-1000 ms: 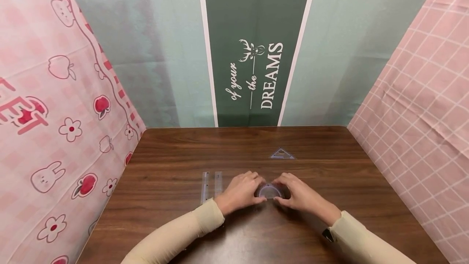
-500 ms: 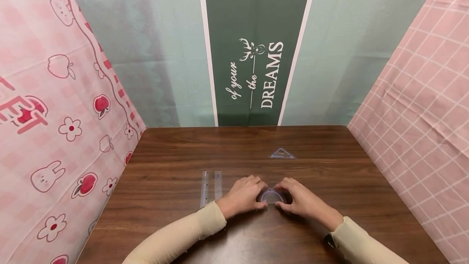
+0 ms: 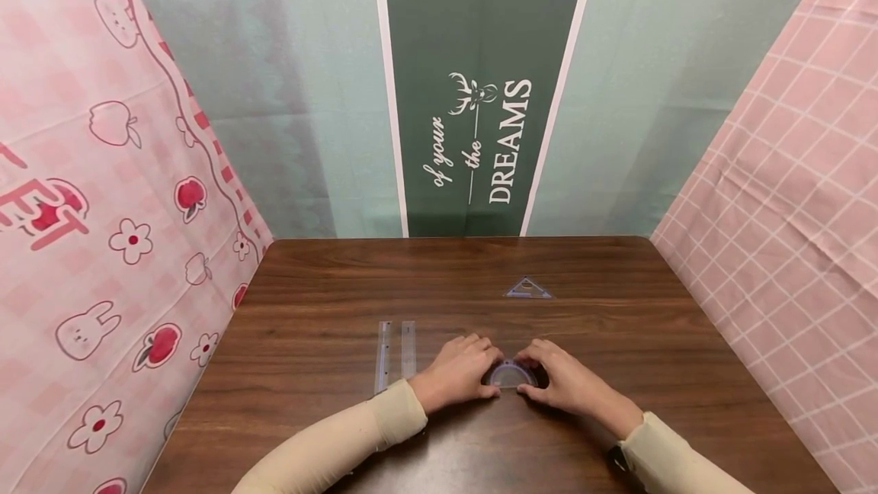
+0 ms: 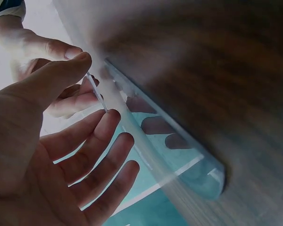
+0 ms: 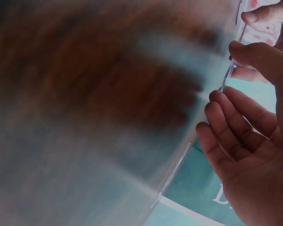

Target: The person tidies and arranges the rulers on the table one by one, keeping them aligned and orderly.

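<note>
A clear plastic protractor (image 3: 511, 378) with purple markings is held between both hands near the middle of the table, its curved side facing away from the person. My left hand (image 3: 461, 372) pinches its left end between thumb and index finger. At the right end, my right hand (image 3: 562, 378) does the same. Both wrist views show the protractor edge-on, as a thin clear strip (image 4: 98, 92) between thumb and fingertip on the left, and a similar strip (image 5: 226, 75) on the right. The remaining fingers of each hand are spread and loosely bent.
Two clear rulers (image 3: 384, 349) lie side by side left of the left hand, their near ends close to the left forearm. Farther back lies a clear triangular set square (image 3: 531, 293). Fabric backdrops border the brown wooden table (image 3: 329, 273) at the back and sides.
Both hands have drawn the protractor a short way toward the person and slightly right. Their hold looks the same. The rulers and set square have stayed in place.
</note>
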Available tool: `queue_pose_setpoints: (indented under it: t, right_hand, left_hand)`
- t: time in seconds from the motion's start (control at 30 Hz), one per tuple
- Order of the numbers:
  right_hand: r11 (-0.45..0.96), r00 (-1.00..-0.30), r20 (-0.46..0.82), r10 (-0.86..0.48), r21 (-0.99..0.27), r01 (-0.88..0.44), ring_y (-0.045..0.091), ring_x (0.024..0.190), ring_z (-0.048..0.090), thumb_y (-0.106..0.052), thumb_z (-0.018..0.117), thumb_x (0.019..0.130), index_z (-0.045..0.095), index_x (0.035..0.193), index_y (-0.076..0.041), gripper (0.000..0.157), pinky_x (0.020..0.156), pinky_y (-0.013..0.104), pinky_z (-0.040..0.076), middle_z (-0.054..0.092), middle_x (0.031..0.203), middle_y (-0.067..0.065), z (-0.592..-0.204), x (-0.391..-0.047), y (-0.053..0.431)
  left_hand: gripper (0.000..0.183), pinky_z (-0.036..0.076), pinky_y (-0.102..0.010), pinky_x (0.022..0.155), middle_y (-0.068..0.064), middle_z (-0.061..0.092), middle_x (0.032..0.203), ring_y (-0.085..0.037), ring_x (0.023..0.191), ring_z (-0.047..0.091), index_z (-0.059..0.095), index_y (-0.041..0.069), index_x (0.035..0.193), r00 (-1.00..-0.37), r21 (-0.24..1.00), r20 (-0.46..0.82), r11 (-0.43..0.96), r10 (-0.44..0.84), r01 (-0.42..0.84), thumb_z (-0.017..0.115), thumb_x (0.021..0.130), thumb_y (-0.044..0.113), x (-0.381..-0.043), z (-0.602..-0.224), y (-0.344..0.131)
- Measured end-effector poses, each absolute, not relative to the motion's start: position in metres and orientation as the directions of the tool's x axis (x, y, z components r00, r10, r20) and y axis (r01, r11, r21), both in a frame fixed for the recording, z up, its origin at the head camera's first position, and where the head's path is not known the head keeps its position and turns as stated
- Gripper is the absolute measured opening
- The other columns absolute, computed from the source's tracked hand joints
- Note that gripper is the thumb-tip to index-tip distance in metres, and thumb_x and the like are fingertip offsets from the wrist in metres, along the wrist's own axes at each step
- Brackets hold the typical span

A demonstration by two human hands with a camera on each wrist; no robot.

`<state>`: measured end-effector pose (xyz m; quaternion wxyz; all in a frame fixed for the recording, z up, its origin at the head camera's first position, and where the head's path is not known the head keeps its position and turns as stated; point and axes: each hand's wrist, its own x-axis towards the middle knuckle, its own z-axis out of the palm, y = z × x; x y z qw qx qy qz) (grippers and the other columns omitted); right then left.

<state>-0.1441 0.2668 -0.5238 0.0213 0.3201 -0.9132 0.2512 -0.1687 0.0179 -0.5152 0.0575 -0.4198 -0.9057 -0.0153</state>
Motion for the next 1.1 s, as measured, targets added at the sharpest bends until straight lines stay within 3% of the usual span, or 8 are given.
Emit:
queue_pose_setpoints:
  t: [1.1]
  right_hand:
    - [0.693, -0.797, 0.184, -0.576, -0.407, -0.595, 0.014, 0.097, 0.061, -0.018, 0.091, 0.087, 0.072, 0.113, -0.007, 0.034, 0.083, 0.035, 0.056, 0.063, 0.104, -0.002, -0.5246, -0.1401, 0.267]
  left_hand:
    - [0.054, 0.054, -0.032, 0.098, 0.01, 0.071, 0.122, -0.011, 0.112, 0.065, 0.075, 0.028, 0.129, -0.631, -0.045, 0.088, 0.636, 0.771, 0.771, 0.083, 0.088, 0.062, -0.1696, -0.5174, 0.0231]
